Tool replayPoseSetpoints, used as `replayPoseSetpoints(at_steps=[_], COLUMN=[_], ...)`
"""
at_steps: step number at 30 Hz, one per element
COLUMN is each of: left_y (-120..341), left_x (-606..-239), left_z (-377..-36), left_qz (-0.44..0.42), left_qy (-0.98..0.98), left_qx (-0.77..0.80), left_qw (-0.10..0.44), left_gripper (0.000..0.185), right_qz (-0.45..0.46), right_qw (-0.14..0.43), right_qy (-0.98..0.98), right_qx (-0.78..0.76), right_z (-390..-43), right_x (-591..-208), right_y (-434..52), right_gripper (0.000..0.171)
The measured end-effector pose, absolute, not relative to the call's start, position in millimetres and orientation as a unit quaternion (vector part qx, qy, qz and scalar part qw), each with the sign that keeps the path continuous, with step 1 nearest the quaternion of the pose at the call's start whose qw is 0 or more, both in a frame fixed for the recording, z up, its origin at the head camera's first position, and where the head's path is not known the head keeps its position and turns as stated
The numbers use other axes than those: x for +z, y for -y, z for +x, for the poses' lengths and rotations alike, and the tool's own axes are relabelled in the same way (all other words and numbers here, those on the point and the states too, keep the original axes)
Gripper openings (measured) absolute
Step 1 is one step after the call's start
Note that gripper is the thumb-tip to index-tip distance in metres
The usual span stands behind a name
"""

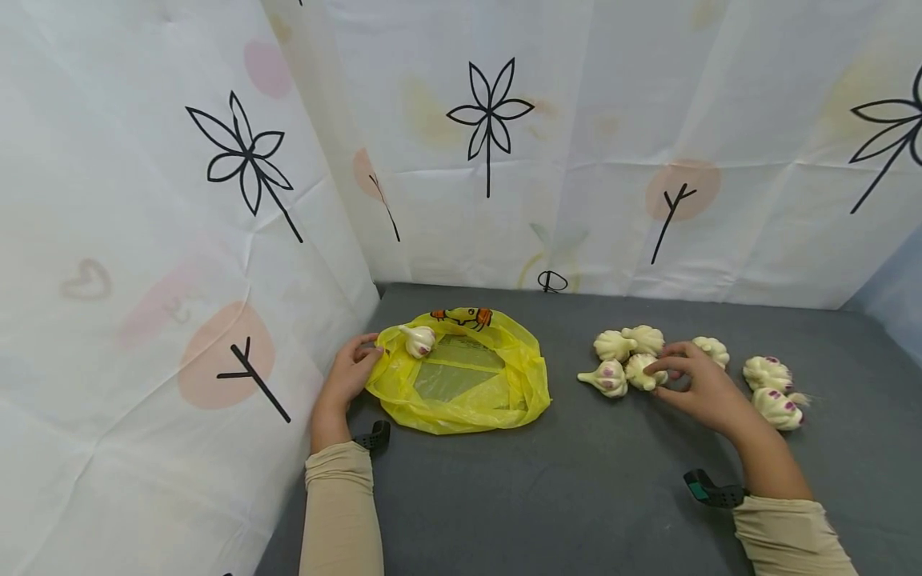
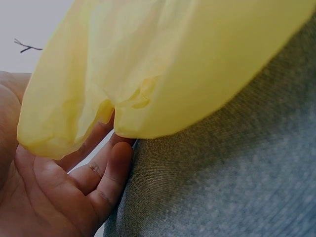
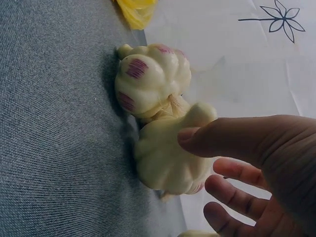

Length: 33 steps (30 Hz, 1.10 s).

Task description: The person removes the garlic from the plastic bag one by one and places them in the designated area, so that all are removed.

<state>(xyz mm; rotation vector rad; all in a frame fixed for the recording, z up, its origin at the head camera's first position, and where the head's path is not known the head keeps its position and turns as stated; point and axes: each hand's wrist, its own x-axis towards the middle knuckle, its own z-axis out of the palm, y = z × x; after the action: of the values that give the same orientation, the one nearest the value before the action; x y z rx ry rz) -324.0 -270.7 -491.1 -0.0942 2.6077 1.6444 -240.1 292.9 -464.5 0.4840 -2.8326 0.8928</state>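
My left hand (image 1: 353, 368) holds the left rim of a yellow plastic bag (image 1: 529, 392), which lies spread with its mouth up. In the left wrist view, the bag (image 2: 197, 64) hangs across the palm and hides the fingertips. A single garlic bulb (image 1: 420, 342) rests on the bag's left inner side. My right hand (image 1: 702, 388) has its thumb and a finger around a pale garlic bulb (image 1: 641, 373) in a cluster. The right wrist view has the thumb against this bulb (image 3: 168, 153), beside a purple-marked bulb (image 3: 153, 79); the other fingers are loosely bent.
Touching or close to the gripped bulb are more garlic bulbs (image 1: 608, 378). Another bulb (image 1: 711, 350) sits behind the right hand, and two purple-marked bulbs (image 1: 778, 408) lie farther right. A patterned white cloth (image 1: 576, 144) borders the grey tabletop (image 1: 533, 496) at back and left.
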Motion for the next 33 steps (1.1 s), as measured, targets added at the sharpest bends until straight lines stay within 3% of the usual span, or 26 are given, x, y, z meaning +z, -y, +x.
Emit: replayPoseSetpoints(at_steps=[12,33], left_y=[271.1,270.3], left_x=[-490.6,-490.7], left_z=[-324.6,-323.9], left_qz=[-0.032,-0.039], left_qy=[-0.845,-0.841], left_qx=[0.534,0.538], left_qw=[0.027,0.031], left_gripper=[0.046,0.047], right_qz=[0.175,0.118], right_qw=[0.115,0.050], right_qy=[0.939,0.957], right_qx=[0.272,0.261], right_z=[-241.2,-243.8], right_x=[-469.0,-471.6], right_y=[-289.4,-298.4], right_gripper=[0.024,0.067])
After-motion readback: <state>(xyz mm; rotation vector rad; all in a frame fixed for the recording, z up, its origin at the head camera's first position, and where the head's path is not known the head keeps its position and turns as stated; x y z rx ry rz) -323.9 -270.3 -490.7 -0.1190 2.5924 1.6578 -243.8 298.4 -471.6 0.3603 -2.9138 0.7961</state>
